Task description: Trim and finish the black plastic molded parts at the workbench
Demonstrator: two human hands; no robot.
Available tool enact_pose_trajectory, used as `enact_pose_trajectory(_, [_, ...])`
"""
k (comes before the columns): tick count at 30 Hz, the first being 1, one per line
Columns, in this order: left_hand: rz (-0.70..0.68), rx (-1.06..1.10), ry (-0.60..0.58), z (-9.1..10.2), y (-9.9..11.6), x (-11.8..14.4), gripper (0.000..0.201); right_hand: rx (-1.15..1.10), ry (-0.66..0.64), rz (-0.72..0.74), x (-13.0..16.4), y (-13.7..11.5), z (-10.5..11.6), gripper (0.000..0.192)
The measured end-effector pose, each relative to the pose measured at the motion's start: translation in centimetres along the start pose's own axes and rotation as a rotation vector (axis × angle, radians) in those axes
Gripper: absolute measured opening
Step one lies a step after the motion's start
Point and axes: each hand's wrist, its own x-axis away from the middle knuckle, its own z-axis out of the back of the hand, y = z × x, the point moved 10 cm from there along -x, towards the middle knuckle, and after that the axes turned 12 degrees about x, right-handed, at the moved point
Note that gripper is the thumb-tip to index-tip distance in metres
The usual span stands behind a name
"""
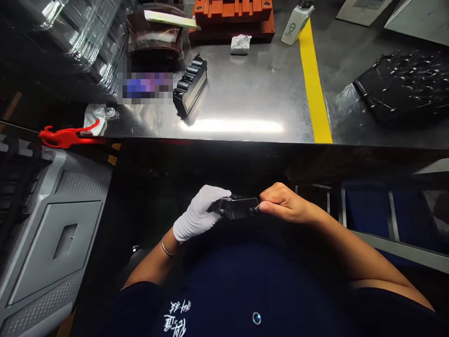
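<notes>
My left hand (199, 213), in a white glove, is closed around the left end of a black plastic part (239, 207), held in front of my body below the table edge. My bare right hand (282, 202) is at the part's right end with thumb and forefinger pinched. A thin pale sliver shows between the fingertips and the part, too small to name. Farther off, a ribbed black plastic piece (191, 86) with a row of rounded hollows stands on the metal table (252, 98).
Clear-wrapped stacks (84, 42) rise at the left, above a red air gun (68, 136) at the table edge. An orange fixture (233, 23), a folded white wipe (240, 44) and a white bottle (296, 23) stand at the back. Black pieces (407, 89) lie right of yellow tape (315, 84).
</notes>
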Motion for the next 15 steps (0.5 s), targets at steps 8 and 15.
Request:
enact_pose_trajectory(8, [0.559,0.489,-0.097,-1.9,-4.7,1.4,0.052,0.368,0.18,0.189,-1.5,-3.4,2.2,0.047])
enact_pose_trajectory(15, [0.614,0.546,-0.146,-2.9,-4.6,1.3,0.055,0.473,0.113,0.261,-1.7,-4.0,1.0,0.053])
